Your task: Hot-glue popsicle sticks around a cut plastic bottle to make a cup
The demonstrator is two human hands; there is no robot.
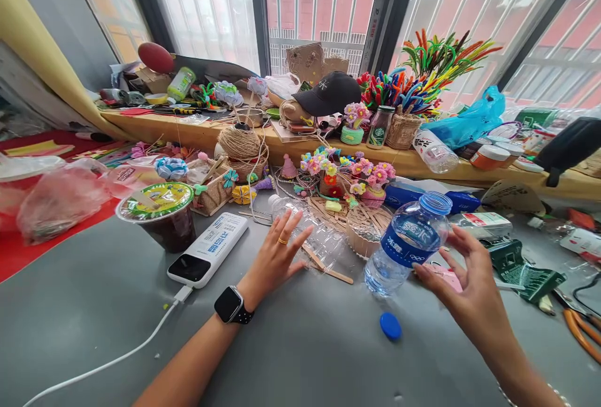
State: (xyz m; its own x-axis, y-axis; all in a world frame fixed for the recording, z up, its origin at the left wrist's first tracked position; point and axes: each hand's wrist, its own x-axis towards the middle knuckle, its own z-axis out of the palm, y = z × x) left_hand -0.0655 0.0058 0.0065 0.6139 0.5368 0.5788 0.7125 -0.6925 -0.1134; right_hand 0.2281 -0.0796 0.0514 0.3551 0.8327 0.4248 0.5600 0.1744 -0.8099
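My left hand point(277, 250) is open with its fingers spread, palm down, beside a clear empty plastic bottle point(323, 231) lying on the grey table. A watch point(228, 304) is on that wrist. My right hand point(469, 275) is open at the right side of a clear water bottle point(408, 241) with a blue label. Its thumb and fingers curve apart beside the bottle; whether the thumb touches it, I cannot tell. The bottle has no cap on its neck and leans to the right in the picture. A blue cap point(390, 326) lies on the table in front of it.
A sealed drink cup point(162, 216) and a white power bank point(209, 250) with a cable stand left. Wooden sticks point(335, 274), a round basket point(364, 230) and craft flowers point(370, 175) lie behind. Orange-handled scissors point(580, 332) are far right. A crowded ledge point(300, 150) runs behind.
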